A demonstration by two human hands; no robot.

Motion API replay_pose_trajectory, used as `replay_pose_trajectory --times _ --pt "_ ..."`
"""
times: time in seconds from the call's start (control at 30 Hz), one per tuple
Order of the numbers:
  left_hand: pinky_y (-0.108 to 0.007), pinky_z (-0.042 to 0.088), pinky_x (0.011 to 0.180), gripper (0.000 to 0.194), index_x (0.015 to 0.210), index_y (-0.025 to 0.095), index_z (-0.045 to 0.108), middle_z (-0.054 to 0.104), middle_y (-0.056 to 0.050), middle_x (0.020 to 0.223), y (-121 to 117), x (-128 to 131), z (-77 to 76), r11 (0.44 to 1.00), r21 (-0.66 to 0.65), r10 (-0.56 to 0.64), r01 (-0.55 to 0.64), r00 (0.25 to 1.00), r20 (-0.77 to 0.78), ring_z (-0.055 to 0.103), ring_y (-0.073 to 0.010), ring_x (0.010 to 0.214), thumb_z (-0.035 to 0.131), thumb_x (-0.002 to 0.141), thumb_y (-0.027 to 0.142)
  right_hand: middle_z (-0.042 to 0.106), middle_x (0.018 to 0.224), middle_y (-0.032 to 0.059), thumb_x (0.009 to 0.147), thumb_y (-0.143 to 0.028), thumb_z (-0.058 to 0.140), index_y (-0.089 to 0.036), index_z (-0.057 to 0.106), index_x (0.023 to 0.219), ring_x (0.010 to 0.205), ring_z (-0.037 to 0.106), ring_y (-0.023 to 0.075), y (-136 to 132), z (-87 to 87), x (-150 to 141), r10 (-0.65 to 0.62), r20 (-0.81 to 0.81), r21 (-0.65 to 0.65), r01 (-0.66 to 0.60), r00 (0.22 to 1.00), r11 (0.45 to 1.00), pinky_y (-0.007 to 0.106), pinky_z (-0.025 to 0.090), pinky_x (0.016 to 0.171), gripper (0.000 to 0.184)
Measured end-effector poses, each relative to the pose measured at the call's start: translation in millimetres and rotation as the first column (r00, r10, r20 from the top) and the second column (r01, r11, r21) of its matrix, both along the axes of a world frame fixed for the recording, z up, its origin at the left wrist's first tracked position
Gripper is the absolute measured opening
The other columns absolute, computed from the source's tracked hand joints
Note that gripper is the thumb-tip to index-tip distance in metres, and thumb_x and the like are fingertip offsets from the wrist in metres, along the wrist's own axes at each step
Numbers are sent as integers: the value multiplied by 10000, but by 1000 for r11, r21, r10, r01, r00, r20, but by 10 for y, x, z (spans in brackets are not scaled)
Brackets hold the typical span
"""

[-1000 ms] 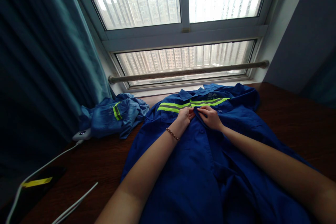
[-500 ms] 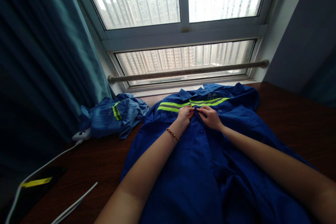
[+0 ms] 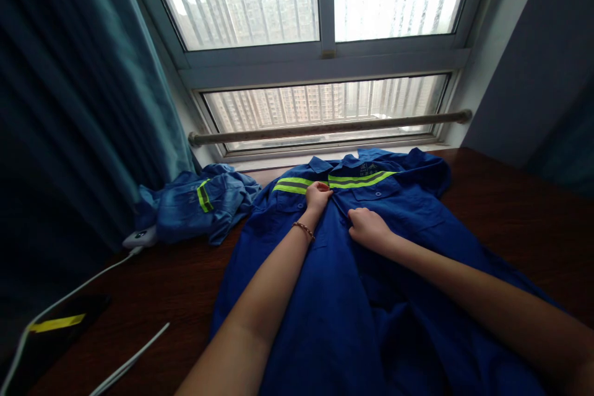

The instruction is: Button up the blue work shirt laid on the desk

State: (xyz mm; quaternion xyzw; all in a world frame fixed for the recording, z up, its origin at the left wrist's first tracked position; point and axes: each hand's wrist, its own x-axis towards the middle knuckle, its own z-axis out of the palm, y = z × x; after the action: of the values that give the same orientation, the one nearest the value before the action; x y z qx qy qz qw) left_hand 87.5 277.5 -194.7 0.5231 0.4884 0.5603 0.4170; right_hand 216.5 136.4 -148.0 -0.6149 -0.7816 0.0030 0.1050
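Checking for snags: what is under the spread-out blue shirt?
Brown wooden surface shows along both sides of the blue shirt. The cloth covers the area beneath, so I can't tell whether anything else lies there.

The shirt (image 3: 325,297) under both hands is matt, creased cloth, its bands (image 3: 362,180) smoother; beyond the left hand (image 3: 318,196), the rail (image 3: 325,130) looks like dull metal; left of that hand, the curtain (image 3: 153,93) is cloth with a soft sheen; the table (image 3: 501,198) right of the right hand (image 3: 369,229) looks like dark, grained wood.

Bare forearms — a thin, braided, reddish-brown bracelet (image 3: 304,229) on the left.
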Motion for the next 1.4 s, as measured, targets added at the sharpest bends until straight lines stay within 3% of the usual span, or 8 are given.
replay_pose_trajectory --times 0.13,0.37,0.63,0.83,1.03,1.13,1.27,1.4 --pt "-236 441 593 191 622 134 563 591 -21 620 134 -32 1 998 67 -10 18 994 -109 572 -138 607 711 519 70 637 817 112 695 -108 461 -152 603 842 724 604 226 -154 -46 -51 -6 -15 17 6 1000 1000 280 388 585 209" --pt "-245 467 631 148 684 119 560 618 -42 695 189 -70 70 985 129 -80 115 965 -248 597 -149 672 675 594 92 656 981 51 764 -209 458 -183 637 1029 900 594 197 -83 -222 57 -63 -441 -29 56 895 998 264 423 781 321" --pt "-289 430 688 111 727 132 575 593 -42 705 -344 -11 365 974 213 39 75 875 -483 556 -159 678 628 634 103 692 757 35 707 -232 482 -164 694 917 693 620 211 120 -291 225 -82 -885 -115 -44 458 992 286 473 622 306" --pt "-245 383 572 95 713 147 599 567 -25 660 -930 -69 361 937 101 -127 335 594 -795 519 -152 618 646 637 180 685 732 45 634 -231 546 -138 699 812 678 614 201 162 -293 244 -143 -954 -183 -135 265 974 292 477 638 252" --pt "-197 353 502 120 702 148 594 529 26 575 -929 -252 221 862 71 -379 502 731 -568 482 -100 536 663 651 232 681 710 39 611 -177 573 -147 683 825 667 620 187 122 -163 260 -290 -957 -284 -210 1 936 307 482 713 242" --pt "-191 376 475 179 701 134 587 556 11 578 -916 -245 261 866 37 -449 499 809 -380 510 -99 512 679 642 275 681 727 47 674 -218 549 -146 672 847 683 627 190 81 -54 278 -397 -915 -350 -343 -75 872 304 489 695 224" --pt "-221 451 462 287 743 126 544 612 -31 584 -994 -182 350 840 -147 -537 523 840 -77 582 -138 486 693 634 346 680 763 61 731 -289 549 -145 658 914 684 628 182 60 -17 275 -476 -879 -381 -554 -32 740 286 490 642 257" --pt "-260 516 565 343 758 118 527 656 -76 656 -1027 -178 336 767 -258 -575 588 808 131 640 -181 598 755 573 295 683 739 52 659 -314 655 -152 674 906 677 622 186 114 -176 251 -355 -932 -352 -397 68 848 298 484 644 297"
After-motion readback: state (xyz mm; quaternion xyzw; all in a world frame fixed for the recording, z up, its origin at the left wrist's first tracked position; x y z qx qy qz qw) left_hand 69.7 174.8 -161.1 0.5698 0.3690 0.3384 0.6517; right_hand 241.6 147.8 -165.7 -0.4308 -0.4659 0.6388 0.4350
